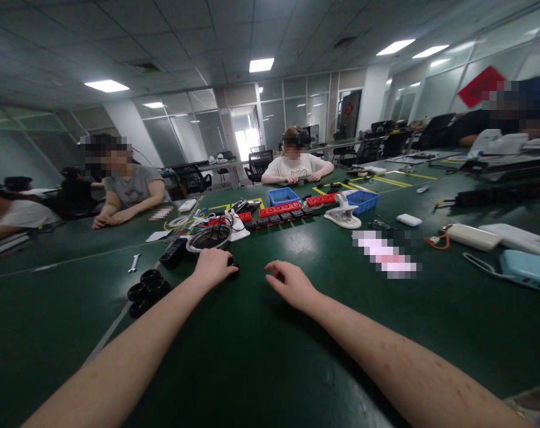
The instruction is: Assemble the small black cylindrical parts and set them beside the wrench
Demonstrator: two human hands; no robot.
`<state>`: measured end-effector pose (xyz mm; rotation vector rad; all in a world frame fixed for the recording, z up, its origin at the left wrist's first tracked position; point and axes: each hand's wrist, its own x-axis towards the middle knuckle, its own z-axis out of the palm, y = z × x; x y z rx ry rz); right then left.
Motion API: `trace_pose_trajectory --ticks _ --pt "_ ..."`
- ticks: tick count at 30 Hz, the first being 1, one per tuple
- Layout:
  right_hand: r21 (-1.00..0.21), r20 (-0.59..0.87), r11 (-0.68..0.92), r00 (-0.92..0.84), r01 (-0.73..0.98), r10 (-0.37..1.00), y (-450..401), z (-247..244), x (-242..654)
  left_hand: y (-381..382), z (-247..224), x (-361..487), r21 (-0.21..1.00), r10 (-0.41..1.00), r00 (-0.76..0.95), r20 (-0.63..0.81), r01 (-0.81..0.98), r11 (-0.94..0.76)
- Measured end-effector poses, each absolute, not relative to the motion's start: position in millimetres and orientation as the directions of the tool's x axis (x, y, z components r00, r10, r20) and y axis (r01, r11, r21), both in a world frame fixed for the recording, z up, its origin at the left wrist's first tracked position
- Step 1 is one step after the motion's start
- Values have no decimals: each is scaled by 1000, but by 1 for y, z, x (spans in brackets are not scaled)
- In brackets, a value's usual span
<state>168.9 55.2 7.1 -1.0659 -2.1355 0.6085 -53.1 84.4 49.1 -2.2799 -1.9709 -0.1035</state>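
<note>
Near the middle of the green table (270, 356), my left hand (214, 266) is closed round a small black object (233, 266), mostly hidden by the fingers. To its right, my right hand (292, 284) is held over the table with its fingers apart and slightly curled, holding nothing. Several black round pieces (148, 291) are grouped left of my left forearm. Just beyond my left hand lies a coil of dark and clear cable (209, 238), with a black box-shaped item (173, 252) beside it.
A small wrench (135, 263) lies at the left. Beyond my hands are red and black strips (279, 209), a white clamp (344, 215) and blue trays (283, 196) (363, 202). A light blue case (528, 268) is at the right. People sit around the table.
</note>
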Motion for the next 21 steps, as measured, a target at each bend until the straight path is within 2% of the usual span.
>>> trace_pose_trajectory --ticks 3,6,10,15,18,21 --pt "-688 310 481 -379 543 872 66 3 173 65 50 -37 -6 959 247 136 969 -248" --pt "-698 283 463 -384 546 879 69 -3 171 43 48 -21 28 932 331 151 941 -338" --pt "-698 294 485 -407 527 865 66 -8 168 20 35 1 169 863 441 245 858 -486" --pt "-703 277 465 -396 537 875 70 -13 169 13 13 8 357 836 378 398 776 -520" --pt "-688 237 476 -450 548 861 72 -13 170 15 6 4 445 835 361 415 720 -533" --pt "-620 222 562 -565 547 795 71 -9 169 17 3 1 504 842 352 408 683 -529"
